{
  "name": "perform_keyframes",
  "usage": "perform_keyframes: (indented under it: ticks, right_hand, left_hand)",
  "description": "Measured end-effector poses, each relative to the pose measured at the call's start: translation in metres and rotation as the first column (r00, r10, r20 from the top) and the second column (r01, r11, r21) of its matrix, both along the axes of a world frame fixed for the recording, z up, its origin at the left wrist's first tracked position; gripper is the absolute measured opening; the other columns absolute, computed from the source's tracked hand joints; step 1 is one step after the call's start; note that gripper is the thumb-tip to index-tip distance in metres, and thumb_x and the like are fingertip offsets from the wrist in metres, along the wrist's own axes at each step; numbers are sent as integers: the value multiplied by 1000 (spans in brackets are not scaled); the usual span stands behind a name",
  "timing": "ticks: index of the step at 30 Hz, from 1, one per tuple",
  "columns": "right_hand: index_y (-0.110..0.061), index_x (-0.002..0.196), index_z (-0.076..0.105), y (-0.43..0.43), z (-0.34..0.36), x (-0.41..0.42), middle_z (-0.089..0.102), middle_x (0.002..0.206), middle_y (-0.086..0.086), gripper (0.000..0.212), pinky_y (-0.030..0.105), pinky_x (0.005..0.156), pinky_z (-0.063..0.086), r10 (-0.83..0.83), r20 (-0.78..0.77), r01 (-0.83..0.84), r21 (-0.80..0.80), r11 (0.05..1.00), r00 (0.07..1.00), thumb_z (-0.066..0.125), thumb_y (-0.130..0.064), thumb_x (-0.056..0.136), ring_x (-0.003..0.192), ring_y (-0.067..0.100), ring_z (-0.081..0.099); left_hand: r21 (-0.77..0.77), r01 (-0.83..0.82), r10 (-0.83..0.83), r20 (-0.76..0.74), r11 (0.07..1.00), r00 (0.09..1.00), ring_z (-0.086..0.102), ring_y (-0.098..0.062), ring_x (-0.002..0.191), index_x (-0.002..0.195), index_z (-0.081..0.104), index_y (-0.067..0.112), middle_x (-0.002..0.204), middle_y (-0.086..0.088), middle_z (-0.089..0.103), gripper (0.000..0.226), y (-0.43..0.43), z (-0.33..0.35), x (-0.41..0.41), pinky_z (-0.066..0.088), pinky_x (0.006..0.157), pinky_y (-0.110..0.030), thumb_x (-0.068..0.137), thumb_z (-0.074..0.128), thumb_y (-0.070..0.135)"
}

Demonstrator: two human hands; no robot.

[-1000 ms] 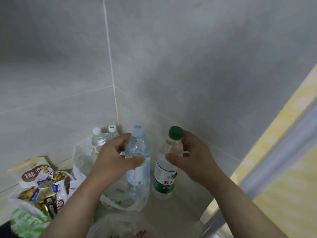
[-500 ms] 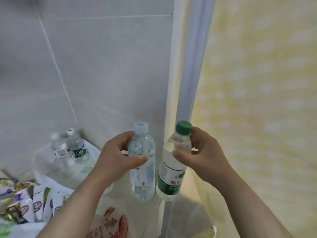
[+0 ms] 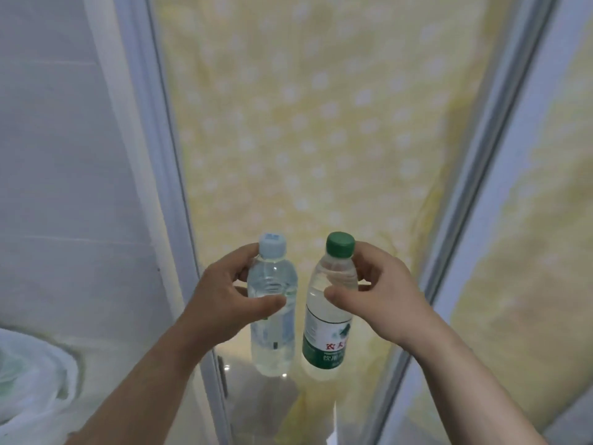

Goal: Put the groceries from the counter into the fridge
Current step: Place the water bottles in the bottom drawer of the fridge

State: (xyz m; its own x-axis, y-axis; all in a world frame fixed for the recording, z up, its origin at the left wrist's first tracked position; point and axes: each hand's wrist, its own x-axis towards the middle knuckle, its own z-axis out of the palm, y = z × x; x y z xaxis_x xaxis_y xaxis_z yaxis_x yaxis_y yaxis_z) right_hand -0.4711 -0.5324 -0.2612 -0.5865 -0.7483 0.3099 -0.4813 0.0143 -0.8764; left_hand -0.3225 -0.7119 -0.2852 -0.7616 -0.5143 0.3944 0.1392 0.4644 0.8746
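Note:
My left hand (image 3: pixel 224 297) grips a clear water bottle with a pale blue cap (image 3: pixel 273 335) around its upper body. My right hand (image 3: pixel 382 293) grips a second water bottle with a green cap and a green and white label (image 3: pixel 327 342) near its shoulder. Both bottles are upright and held in the air, side by side, almost touching. They hang in front of a window covered by a yellow cloth with white dots (image 3: pixel 321 123). No fridge is in view.
A grey window frame post (image 3: pixel 167 187) runs down on the left, another post (image 3: pixel 475 187) on the right. A tiled wall (image 3: pixel 64 187) fills the left. A white plastic bag (image 3: pixel 29 380) lies at the lower left on the counter.
Both hands lifted the two bottles off the counter and carried them right. The view swung from the tiled corner with the groceries to the curtained window.

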Motion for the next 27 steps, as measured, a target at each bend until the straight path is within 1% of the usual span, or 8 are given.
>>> perform_keyframes:
  ticks: [4,6,11,14,16,21,25,27]
  right_hand:
    - [-42,97,66,50,5,-14,73,94,-9,40,38,84,57,-101,-9,101,4,995,995,78,-14,71,92,16,68]
    - [-41,97,67,74,8,-20,74,95,-7,39,42,85,57,-163,-9,163,-17,986,987,77,-18,67,92,20,69]
    - [-46,97,67,127,11,-38,75,94,-11,43,29,77,55,-332,3,332,-38,942,943,75,-20,63,90,13,69]
    - [-40,98,69,158,10,-49,74,96,-10,41,30,79,54,-429,13,429,-21,903,903,79,-12,70,92,14,69]
    - [-37,98,69,176,8,-57,74,97,-9,41,33,82,55,-505,20,506,-8,863,863,80,-8,72,93,15,69]
    - [-43,104,67,214,3,-72,75,102,-9,45,42,89,56,-673,42,672,26,740,739,79,-24,64,96,16,70]
    - [-30,103,69,240,1,-78,75,101,-6,42,40,90,55,-765,70,765,44,643,640,81,-3,73,96,19,70]
    - [-29,106,69,251,0,-77,76,102,-4,44,42,91,56,-815,84,814,54,579,574,82,-4,72,96,19,71]
  left_hand:
    - [-10,130,-130,7,991,991,71,-26,87,111,68,42,95,-7,72,61,31,8,-38,62,69,-42,55,84,26]
    - [-14,204,-204,14,979,979,71,-28,88,108,69,44,94,-6,72,59,46,12,-58,62,71,-44,54,82,27]
    - [-50,367,-366,12,929,930,68,-14,84,102,66,54,91,6,71,56,84,19,-115,61,70,-35,53,81,31]
    - [-46,464,-463,19,885,886,66,-11,84,105,65,53,91,10,69,59,105,18,-150,62,72,-39,51,81,34]
    - [-28,531,-531,22,847,847,67,-11,86,105,65,55,92,13,70,60,119,17,-175,62,75,-42,50,81,37]
    - [10,683,-682,56,730,729,71,-16,89,104,65,52,96,9,72,60,156,11,-231,59,82,-45,48,82,39]
    - [4,776,-773,82,631,629,70,-14,89,104,63,50,95,8,72,57,185,7,-267,59,82,-43,50,81,41]
    - [5,815,-812,90,579,577,69,-12,87,104,63,48,93,11,71,58,200,6,-283,59,79,-37,49,80,43]
